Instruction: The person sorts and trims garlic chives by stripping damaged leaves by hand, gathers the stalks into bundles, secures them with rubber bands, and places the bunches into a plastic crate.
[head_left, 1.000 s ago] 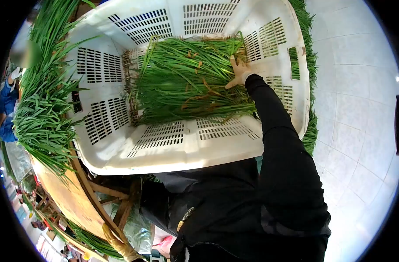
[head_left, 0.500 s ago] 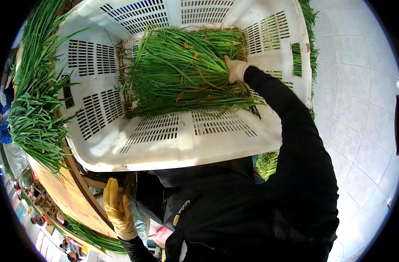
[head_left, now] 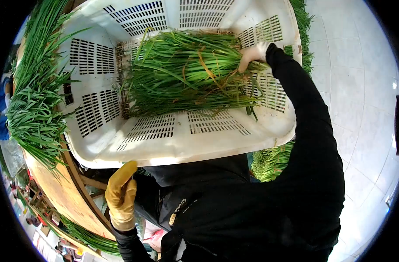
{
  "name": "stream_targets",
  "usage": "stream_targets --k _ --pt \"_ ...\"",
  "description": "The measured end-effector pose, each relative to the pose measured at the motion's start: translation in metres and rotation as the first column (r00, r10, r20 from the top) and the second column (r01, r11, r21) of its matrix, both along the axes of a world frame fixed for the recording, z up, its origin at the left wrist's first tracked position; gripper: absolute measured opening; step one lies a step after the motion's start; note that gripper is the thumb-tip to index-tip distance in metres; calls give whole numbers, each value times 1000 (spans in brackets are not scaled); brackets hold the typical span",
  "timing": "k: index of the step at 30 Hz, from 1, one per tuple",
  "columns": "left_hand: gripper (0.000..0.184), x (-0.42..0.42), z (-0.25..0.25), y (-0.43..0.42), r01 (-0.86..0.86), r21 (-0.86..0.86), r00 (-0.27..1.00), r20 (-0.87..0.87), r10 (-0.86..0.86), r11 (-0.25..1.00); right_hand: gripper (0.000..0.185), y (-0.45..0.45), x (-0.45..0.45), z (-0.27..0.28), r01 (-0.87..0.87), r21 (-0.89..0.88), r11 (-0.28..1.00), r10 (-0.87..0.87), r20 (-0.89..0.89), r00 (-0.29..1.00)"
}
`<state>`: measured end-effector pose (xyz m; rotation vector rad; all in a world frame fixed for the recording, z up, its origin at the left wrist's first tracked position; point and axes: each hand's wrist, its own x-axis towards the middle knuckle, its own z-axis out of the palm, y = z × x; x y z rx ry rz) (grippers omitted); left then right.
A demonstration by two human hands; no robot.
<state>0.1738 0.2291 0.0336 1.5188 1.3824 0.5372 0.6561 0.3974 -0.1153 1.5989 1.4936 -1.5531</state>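
My right hand (head_left: 253, 56), in a pale glove, is closed round the stem ends of a bunch of long green leaves (head_left: 186, 72) at the right side of a white slotted crate (head_left: 164, 150). The bunch lies over more leaves on the crate floor, with some brown strands among them. My left hand (head_left: 122, 192), in a yellow glove, is below the crate's near left edge. It holds nothing that shows, and its thumb stands apart from the fingers.
Piled green leaves (head_left: 35, 109) lie left of the crate on a wooden table (head_left: 64, 187). More greens (head_left: 273, 163) show under the crate's lower right. Pale floor tiles (head_left: 348, 87) are at the right. A person in blue (head_left: 3, 109) is at the far left.
My right hand has closed round the stem ends and drawn them to the right and up. My left hand has risen toward the crate's near edge.
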Motion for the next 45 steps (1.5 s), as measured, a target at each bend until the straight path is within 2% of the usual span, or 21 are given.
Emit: stream_targets --k 3,4,7,9,13,17,19,22,24,26,28,30,31,32,34,36,38,39,40,42,45 --pt "29 41 0 23 142 -108 957 270 -109 984 57 0 9 38 116 42 992 -113 -67 991" --pt "31 55 -6 30 224 -30 931 301 -205 974 49 -3 11 50 198 -12 980 -194 -265 944" --pt "41 93 -19 48 450 15 859 264 -438 893 53 -1 19 97 166 -85 982 -183 -259 948" --pt "52 125 -32 48 376 -187 860 435 -266 908 53 -19 24 104 391 -174 904 -426 -432 795" --pt "79 193 -88 58 391 -749 853 513 95 536 54 -47 9 123 524 -256 812 -579 -462 672" --pt "79 246 -112 52 256 -879 869 392 303 403 57 -82 -7 110 655 -317 686 -699 -539 471" --pt "69 260 -134 45 205 -799 558 570 604 565 55 -103 -24 109 729 -333 599 -747 -559 359" --pt "59 254 -121 48 306 -760 432 647 628 573 49 -123 -55 120 775 -428 464 -824 -529 201" --pt "47 252 -127 43 224 -776 451 619 643 590 43 -125 -56 102 728 -525 440 -846 -514 141" --pt "35 247 -119 42 -35 -781 807 346 478 623 40 -122 -62 97 741 -553 381 -897 -416 150" --pt "31 258 -135 31 -130 -724 827 297 477 677 37 -122 -71 86 731 -536 422 -880 -436 188" --pt "32 267 -154 16 -27 -431 946 280 162 902 37 -125 -86 85 837 -337 432 -874 -388 295" --pt "35 266 -138 20 111 -233 991 -41 -124 966 36 -128 -92 70 805 -266 530 -785 -514 347" --pt "35 261 -124 27 93 -226 994 -39 -104 970 35 -135 -90 67 809 -363 463 -848 -448 284" --pt "36 243 -88 43 388 -389 882 -109 -459 836 36 -143 -89 58 745 -491 451 -860 -463 215" --pt "38 245 -93 39 409 -398 865 -118 -488 821 35 -145 -101 66 756 -450 474 -857 -433 279" --pt "36 261 -117 32 870 -268 276 -430 -859 414 35 -147 -105 71 769 -408 492 -854 -399 334" --pt "46 242 -64 43 803 -331 438 -234 -868 495 35 -148 -103 70 757 -484 440 -881 -397 259" --pt "46 239 -62 39 802 -327 438 -245 -865 499 35 -148 -100 71 734 -557 388 -903 -390 182" --pt "55 230 -58 21 689 -249 717 103 -689 680 38 -148 -87 74 746 -548 379 -901 -402 162" --pt "54 209 -51 4 591 -121 760 414 -501 797 43 -150 -63 108 783 -330 528 -783 -546 298"
